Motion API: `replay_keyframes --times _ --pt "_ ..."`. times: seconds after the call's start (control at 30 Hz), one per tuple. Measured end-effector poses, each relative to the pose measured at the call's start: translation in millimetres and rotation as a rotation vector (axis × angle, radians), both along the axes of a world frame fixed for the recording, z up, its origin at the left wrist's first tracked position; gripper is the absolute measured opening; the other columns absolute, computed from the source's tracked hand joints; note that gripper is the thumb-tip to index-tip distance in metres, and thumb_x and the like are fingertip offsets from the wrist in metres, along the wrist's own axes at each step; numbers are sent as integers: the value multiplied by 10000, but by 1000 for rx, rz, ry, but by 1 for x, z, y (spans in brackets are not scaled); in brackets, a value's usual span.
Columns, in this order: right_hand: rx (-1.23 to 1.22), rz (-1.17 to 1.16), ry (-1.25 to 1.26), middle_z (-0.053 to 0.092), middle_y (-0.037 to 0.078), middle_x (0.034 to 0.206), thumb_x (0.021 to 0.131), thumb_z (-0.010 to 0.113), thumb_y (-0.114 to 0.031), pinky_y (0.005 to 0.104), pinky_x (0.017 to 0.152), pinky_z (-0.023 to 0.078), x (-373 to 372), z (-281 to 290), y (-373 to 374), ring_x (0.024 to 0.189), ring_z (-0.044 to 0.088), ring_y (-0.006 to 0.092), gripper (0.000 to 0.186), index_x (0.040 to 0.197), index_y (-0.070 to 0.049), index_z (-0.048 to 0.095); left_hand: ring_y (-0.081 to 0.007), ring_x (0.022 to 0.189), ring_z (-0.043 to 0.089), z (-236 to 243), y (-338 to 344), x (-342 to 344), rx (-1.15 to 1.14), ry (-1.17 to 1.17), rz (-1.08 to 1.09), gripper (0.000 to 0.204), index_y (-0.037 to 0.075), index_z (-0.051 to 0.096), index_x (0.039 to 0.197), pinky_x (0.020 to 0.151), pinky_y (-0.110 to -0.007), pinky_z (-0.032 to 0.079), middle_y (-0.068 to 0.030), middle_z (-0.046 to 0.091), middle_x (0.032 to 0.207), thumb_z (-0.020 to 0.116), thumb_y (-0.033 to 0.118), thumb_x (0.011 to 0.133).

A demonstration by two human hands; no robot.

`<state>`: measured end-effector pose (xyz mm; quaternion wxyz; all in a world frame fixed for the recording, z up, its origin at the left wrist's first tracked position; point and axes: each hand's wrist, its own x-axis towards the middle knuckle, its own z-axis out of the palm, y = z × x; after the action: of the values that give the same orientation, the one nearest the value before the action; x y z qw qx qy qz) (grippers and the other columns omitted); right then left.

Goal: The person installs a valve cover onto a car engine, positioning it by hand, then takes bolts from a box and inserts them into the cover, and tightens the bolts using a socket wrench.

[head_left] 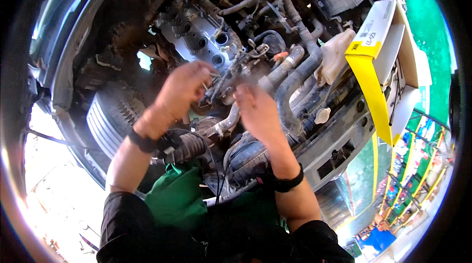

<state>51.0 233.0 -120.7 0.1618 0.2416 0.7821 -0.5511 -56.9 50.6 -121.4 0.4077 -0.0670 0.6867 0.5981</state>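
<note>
Wiring harness (233,63), likely light, springy, fragile; best held along thicker run. Left hand (184,86) and right hand (255,110) part-curled; too blurred to tell any grip.

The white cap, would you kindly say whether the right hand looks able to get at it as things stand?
Probably yes: the white cap sits uncovered, and though a black hose runs between it and the right hand, the hand could likely pass over.
</note>
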Motion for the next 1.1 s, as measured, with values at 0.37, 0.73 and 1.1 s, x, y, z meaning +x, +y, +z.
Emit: replay_keyframes --times 0.37,0.73,1.1 --pt "-1328 -800 -167 690 148 1048 1068 428 -252 352 984 494 8 -43 -41 1034 652 260 346 1015 16 641 -260 910 635 -25 18 80 -65 1112 -183 277 48 645 1043 859 -377 509 -52 647 921 645 78 768" --pt "-1033 -962 -410 434 -45 699 1047 470 -273 226 470 295 -1 -27 -41 578 394 77 227 876 -129 504 -331 857 718 -67 -12 1 -288 640 -24 170 16 675 1047 758 -364 561 -209 712 912 700 81 893" --pt "-1038 -875 -377 411 -56 643 1050 474 -275 212 435 305 -3 -14 -42 544 387 75 238 876 -115 499 -289 925 616 -150 10 -13 -357 1014 -352 169 127 762 910 859 -413 476 -86 687 875 728 93 748"
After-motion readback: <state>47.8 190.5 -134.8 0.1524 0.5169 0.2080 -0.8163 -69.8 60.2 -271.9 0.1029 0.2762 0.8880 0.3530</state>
